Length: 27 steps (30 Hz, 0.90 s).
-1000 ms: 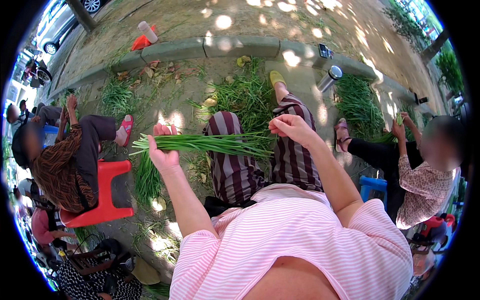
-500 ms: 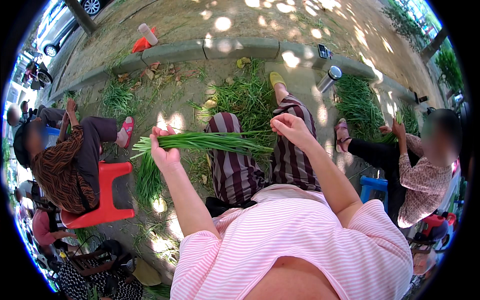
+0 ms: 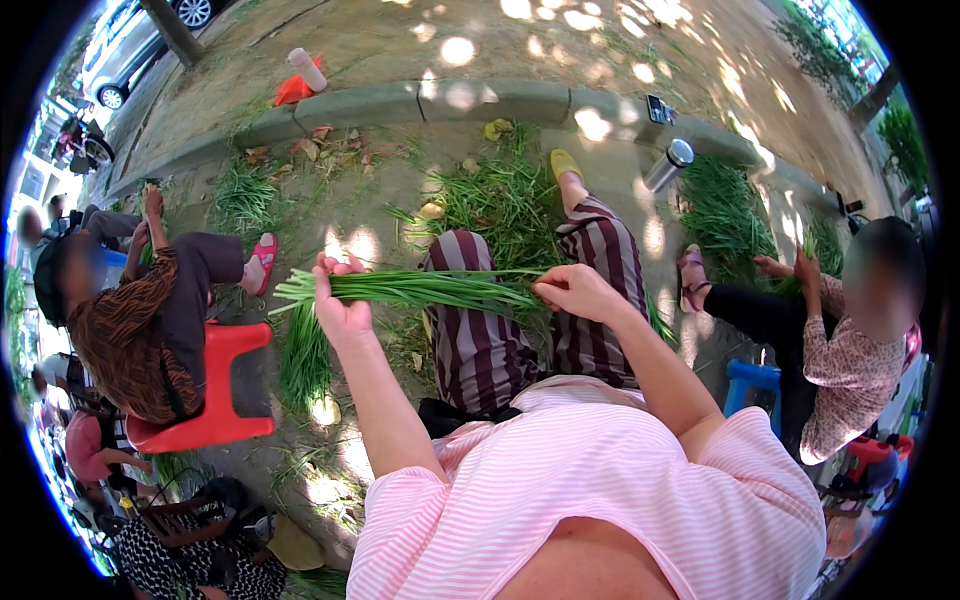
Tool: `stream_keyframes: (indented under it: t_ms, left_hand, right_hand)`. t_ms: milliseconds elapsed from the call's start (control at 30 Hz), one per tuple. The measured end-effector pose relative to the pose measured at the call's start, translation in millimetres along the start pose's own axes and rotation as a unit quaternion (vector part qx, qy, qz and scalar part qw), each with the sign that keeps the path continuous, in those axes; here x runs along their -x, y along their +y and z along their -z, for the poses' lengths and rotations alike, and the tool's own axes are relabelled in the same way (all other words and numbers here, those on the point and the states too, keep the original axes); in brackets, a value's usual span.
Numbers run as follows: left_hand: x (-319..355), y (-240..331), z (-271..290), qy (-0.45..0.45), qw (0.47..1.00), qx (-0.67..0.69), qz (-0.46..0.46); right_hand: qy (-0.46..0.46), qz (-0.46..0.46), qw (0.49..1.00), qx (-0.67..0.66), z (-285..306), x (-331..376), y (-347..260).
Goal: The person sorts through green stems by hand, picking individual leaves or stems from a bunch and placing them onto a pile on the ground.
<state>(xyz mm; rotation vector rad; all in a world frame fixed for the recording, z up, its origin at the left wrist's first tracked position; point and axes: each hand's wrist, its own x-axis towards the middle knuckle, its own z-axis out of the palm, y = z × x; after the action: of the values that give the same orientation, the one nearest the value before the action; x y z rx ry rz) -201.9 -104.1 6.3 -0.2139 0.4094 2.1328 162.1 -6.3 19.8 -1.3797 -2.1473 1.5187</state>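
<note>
A bunch of long green garlic chives (image 3: pixel 430 288) lies crosswise above my knees, pale stem ends at the left. My left hand (image 3: pixel 342 310) is closed around the bunch near those stem ends. At the leaf-tip end, my right hand (image 3: pixel 582 293) has thumb and fingers pinched together on thin tips. How many leaves sit in that pinch is too small to tell. On the ground between my feet spreads a heap of loose green leaves (image 3: pixel 490 205). Below my left hand lies another bunch of chives (image 3: pixel 304 358).
A person (image 3: pixel 140 320) sits at the left by a red stool (image 3: pixel 228 385); another person (image 3: pixel 858 340) sits at the right near a blue stool (image 3: pixel 752 385). A steel flask (image 3: pixel 668 165) stands before the concrete kerb (image 3: pixel 490 101). More greens (image 3: pixel 725 205) lie at the right.
My right hand has come down onto the leaf tips, its fingers now at the end of the bunch. The left hand keeps its hold. The whole view has shifted slightly.
</note>
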Motion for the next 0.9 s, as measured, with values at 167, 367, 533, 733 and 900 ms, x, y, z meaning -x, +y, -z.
stream_keyframes:
  t_ms: [167,367,533,733,900]
  left_hand:
    - [24.8,-33.3,-51.2,-0.146,0.983,-0.081,0.07]
    - [58.1,-99.6,-104.4,-0.282,0.905,-0.26,0.183]
    - [80.5,-134.3,-123.7,-0.319,0.857,-0.328,0.236]
    - [91.6,-145.1,-124.2,-0.314,0.824,-0.382,0.278]
    - [95.7,-143.3,-127.0,-0.297,0.827,-0.36,0.314]
  right_hand:
    - [0.016,0.025,0.97,0.24,52.6,12.6,-39.6]
    - [0.121,0.115,0.965,-0.2,68.6,-6.8,-90.6]
    - [0.01,0.179,0.937,-0.299,62.4,-14.3,-127.6]
    - [-0.119,0.098,0.946,-0.287,73.5,-3.3,-152.5]
    - [-0.035,0.11,0.961,-0.252,72.6,-6.1,-141.7]
